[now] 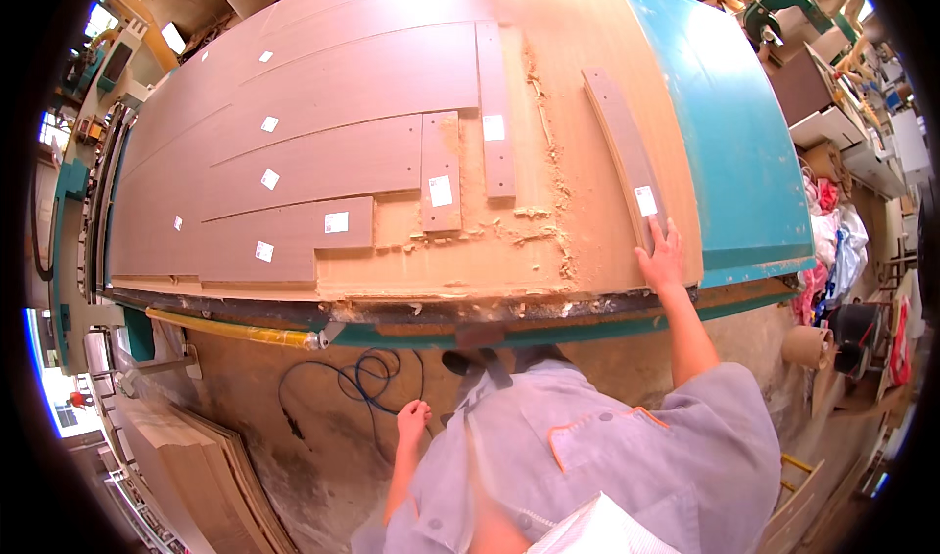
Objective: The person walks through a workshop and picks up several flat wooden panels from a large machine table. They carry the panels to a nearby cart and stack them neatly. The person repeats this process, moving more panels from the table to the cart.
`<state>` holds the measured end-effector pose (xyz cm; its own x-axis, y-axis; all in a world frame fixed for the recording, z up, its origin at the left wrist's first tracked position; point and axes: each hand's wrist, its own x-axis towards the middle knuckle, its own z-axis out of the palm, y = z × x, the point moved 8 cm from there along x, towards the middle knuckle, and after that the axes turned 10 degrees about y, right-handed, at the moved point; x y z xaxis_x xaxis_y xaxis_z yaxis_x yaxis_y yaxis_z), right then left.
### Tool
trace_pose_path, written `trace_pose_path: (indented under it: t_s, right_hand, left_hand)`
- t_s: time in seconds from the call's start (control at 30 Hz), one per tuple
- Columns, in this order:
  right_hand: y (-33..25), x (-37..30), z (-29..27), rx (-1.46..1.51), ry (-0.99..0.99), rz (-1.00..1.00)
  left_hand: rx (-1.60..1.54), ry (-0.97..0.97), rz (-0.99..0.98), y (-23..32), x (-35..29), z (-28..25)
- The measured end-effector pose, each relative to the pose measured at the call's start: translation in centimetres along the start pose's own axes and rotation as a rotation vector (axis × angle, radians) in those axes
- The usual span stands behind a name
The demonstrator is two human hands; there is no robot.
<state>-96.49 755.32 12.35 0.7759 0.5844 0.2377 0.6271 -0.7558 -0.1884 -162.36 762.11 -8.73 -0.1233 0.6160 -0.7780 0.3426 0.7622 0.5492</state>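
Note:
A narrow brown board strip (627,147) with a white label lies at a slant on the right part of the worktable. My right hand (664,258) is at its near end, thumb by the left edge and fingers over the end and right edge, closed on it. My left hand (413,419) hangs low beside my body, below the table's front edge, its fingers curled and nothing visible in them. Left of the strip lie several cut brown panels (333,152), many labelled. Two short strips, one upright piece (441,167) and a longer one (496,113), lie at their right ends.
Sawdust and chips (563,245) run along the tan base board (548,64). A teal surface (749,152) adjoins on the right. A yellow bar (235,329) runs along the front left. A dark hose (367,378) coils on the floor near stacked boards (201,466).

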Motion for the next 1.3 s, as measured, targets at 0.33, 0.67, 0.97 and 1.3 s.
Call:
trace_pose_path:
  t_s: [0.33, 0.67, 0.97, 1.3]
  right_hand:
    - [-18.7, 6.1, 5.3, 0.570, 0.016, -0.179]
    - [-25.4, 10.2, 13.2, 0.313, -0.157, 0.008]
    - [-10.0, 2.6, 2.3, 1.471, -0.257, 0.534]
    - [2.0, -2.6, -2.7, 0.210, -0.018, -0.082]
  left_hand:
    - [-0.086, 0.088, 0.003, -2.7, -1.6, -2.4]
    - [-0.096, 0.190, -0.018, -7.4, -5.1, -4.1]
    - [0.217, 0.134, 0.052, -6.7, -5.5, -3.9]
    - [0.060, -0.045, 0.136, 3.1, 3.0, 0.2]
